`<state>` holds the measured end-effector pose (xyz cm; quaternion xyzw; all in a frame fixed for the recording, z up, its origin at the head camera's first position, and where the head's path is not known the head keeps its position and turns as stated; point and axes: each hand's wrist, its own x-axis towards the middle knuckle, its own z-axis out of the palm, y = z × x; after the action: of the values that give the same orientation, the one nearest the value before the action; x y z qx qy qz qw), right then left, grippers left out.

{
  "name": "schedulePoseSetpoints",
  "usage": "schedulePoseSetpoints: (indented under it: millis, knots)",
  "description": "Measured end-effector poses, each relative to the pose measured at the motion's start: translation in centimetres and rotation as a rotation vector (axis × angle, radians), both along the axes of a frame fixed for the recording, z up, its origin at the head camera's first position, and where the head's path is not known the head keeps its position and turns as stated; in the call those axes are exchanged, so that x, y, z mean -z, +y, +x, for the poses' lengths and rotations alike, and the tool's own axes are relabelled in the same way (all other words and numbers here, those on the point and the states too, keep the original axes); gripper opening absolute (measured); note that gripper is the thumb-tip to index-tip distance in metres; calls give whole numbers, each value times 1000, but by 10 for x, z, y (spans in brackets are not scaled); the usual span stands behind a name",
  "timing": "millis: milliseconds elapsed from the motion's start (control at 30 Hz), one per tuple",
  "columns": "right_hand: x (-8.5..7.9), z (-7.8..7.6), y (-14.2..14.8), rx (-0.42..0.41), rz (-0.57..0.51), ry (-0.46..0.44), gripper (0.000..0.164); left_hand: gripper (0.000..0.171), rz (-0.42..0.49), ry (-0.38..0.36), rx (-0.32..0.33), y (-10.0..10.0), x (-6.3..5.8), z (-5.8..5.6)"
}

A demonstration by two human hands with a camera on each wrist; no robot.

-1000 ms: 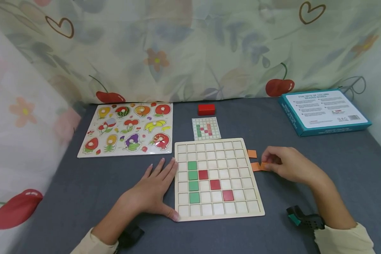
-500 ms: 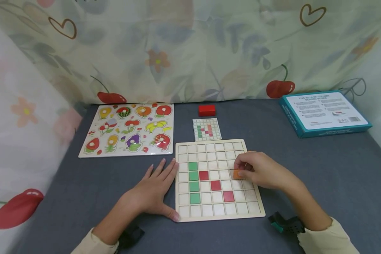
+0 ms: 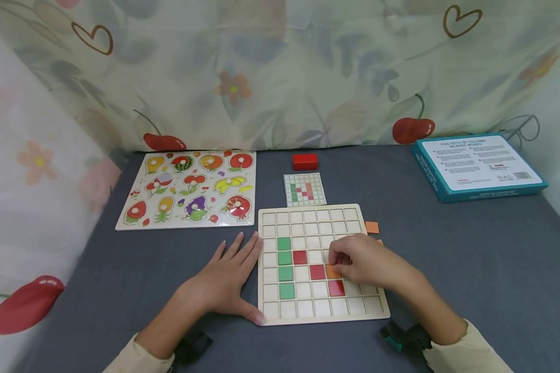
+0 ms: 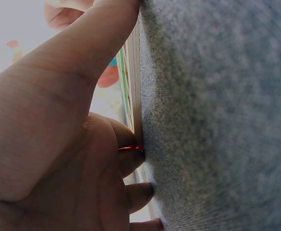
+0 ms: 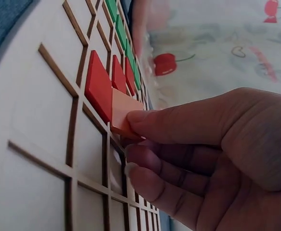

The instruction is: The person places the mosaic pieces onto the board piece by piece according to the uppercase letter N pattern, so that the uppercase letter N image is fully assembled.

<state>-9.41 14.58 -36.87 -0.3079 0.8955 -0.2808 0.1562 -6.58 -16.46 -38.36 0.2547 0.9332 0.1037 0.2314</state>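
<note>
A pale wooden grid board (image 3: 304,309) lies flat, holding a column of several green tiles (image 3: 285,273) and a diagonal of three red tiles (image 3: 317,272). My right hand (image 3: 371,261) pinches an orange square tile (image 5: 122,108) between thumb and fingers over the board. In the head view this tile overlaps the cell right of the middle red tile and just above the lowest one. In the right wrist view it stands tilted beside a red tile. My left hand (image 3: 221,285) lies with fingers spread, fingertips and thumb at the board's left edge.
Loose orange tiles (image 3: 372,227) lie right of the board, one partly hidden by my right hand. Behind it are a pattern card (image 3: 304,189) and a red block (image 3: 305,162). A fruit puzzle (image 3: 186,189) lies at back left, a teal box (image 3: 480,166) at back right.
My right hand has picked up an orange tile from the right of the board and moved it left over the grid, near the red tiles. My left hand has stayed in place.
</note>
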Motion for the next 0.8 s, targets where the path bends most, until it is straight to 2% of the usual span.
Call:
schedulePoseSetpoints:
  millis: [333, 467, 600, 800]
  knots:
    - [8, 2, -2, -40, -16, 109, 21, 142, -4, -13, -6, -1, -1, 1]
    - [5, 0, 1, -41, -16, 104, 21, 142, -7, -12, -2, -1, -1, 0]
    - [-2, -6, 12, 34, 7, 103, 18, 142, -5, -9, 0, -1, -1, 0]
    - [-11, -17, 45, 175, 98, 118, 11, 142, -12, -9, -1, 0, 0, -1]
